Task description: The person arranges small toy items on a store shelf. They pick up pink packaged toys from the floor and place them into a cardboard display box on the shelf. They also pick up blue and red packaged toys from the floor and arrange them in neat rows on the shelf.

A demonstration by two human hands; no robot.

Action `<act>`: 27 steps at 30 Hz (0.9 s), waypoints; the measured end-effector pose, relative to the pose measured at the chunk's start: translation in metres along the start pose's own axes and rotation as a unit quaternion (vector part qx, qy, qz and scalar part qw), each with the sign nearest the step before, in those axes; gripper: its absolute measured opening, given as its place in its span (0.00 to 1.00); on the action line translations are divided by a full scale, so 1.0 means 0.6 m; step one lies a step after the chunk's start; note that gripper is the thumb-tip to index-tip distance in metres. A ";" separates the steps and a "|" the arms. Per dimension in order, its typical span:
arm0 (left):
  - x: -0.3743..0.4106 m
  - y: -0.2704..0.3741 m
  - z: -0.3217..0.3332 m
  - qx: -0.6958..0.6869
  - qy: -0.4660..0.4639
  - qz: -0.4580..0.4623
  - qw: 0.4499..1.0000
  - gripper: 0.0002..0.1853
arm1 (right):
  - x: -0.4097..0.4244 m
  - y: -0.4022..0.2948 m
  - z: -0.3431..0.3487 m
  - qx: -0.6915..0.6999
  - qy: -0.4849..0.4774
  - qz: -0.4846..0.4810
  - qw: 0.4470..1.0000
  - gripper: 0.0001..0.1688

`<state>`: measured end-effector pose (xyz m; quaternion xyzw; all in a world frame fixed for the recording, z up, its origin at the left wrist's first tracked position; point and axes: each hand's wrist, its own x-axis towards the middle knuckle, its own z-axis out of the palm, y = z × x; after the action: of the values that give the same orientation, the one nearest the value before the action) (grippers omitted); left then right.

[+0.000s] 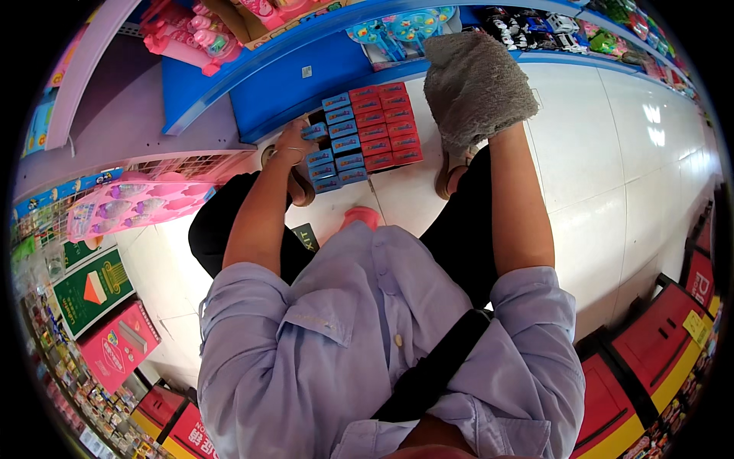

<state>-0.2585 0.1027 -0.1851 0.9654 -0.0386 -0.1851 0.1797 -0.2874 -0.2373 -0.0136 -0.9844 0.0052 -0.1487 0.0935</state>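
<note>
My left hand [293, 139] grips a small blue box [313, 132] at the left side of a block of small printed boxes. More blue boxes [344, 128] are lined up in columns there, with a dark gap beside the held one. Rows of red boxes [375, 132] adjoin them on the right. A grey terry cloth [479, 86] covers my right hand, hiding the fingers. That cloth is raised to the right of the red boxes, near the blue shelf edge.
A blue shelf unit [298, 86] with pink toys [212, 43] above stands in front. Pink toy packaging [143, 203] hangs at left. My sandalled feet [301, 186] flank the boxes on the tiled floor [585, 149]. A pink stool [362, 216] shows below me. Red cabinets [648, 338] stand behind right.
</note>
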 end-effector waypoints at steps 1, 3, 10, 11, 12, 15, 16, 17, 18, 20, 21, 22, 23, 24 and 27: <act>-0.005 -0.009 -0.012 -0.020 0.013 0.024 0.999 0.21 | 0.003 -0.009 -0.016 0.010 -0.001 0.002 1.000 0.18; -0.003 -0.034 -0.038 -0.159 0.094 0.061 0.981 0.21 | 0.002 -0.018 -0.035 0.083 0.020 -0.004 0.996 0.16; -0.113 0.182 -0.182 -0.392 0.222 0.194 0.871 0.22 | -0.011 -0.043 0.029 -0.004 0.045 -0.098 0.994 0.14; -0.119 0.218 -0.178 -0.258 0.258 0.242 0.899 0.22 | -0.021 -0.053 0.047 -0.013 0.106 -0.151 0.983 0.15; -0.137 0.263 -0.174 -0.198 0.233 0.241 0.921 0.22 | -0.043 -0.079 0.051 0.248 0.060 -0.130 0.958 0.20; -0.173 0.329 -0.147 -0.088 0.290 0.225 0.926 0.22 | -0.075 -0.104 0.090 0.319 0.090 -0.128 0.935 0.30; -0.181 0.338 -0.148 -0.115 0.285 0.218 0.926 0.22 | -0.072 -0.102 0.088 0.327 0.068 -0.139 0.932 0.28; -0.188 0.345 -0.148 -0.141 0.280 0.212 0.926 0.22 | -0.067 -0.097 0.082 0.334 0.046 -0.149 0.929 0.26; -0.196 0.339 -0.147 -0.136 0.293 0.242 0.915 0.21 | -0.059 -0.099 0.065 0.346 0.025 -0.162 0.924 0.25; -0.215 0.341 -0.154 -0.184 0.274 0.286 0.900 0.22 | -0.038 -0.092 -0.008 0.309 -0.080 -0.188 0.929 0.29; -0.217 0.346 -0.156 -0.209 0.262 0.312 0.889 0.22 | -0.036 -0.088 -0.012 0.331 -0.100 -0.178 0.921 0.30; -0.209 0.344 -0.148 -0.213 0.283 0.314 0.881 0.28 | -0.039 -0.085 -0.016 0.354 -0.123 -0.167 0.912 0.32; -0.202 0.346 -0.151 -0.172 0.278 0.294 0.898 0.31 | -0.058 -0.088 0.004 0.393 -0.107 -0.140 0.903 0.31; -0.195 0.349 -0.155 -0.133 0.271 0.272 0.914 0.33 | -0.082 -0.091 0.025 0.430 -0.092 -0.111 0.891 0.30; -0.201 0.352 -0.169 -0.118 0.216 0.274 0.930 0.40 | -0.094 -0.080 0.072 0.498 -0.075 -0.104 0.858 0.32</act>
<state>-0.3345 -0.0435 0.0204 0.9059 -0.2395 0.0813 0.3396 -0.3293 -0.1804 -0.0617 -0.8097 -0.1793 -0.0662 0.5549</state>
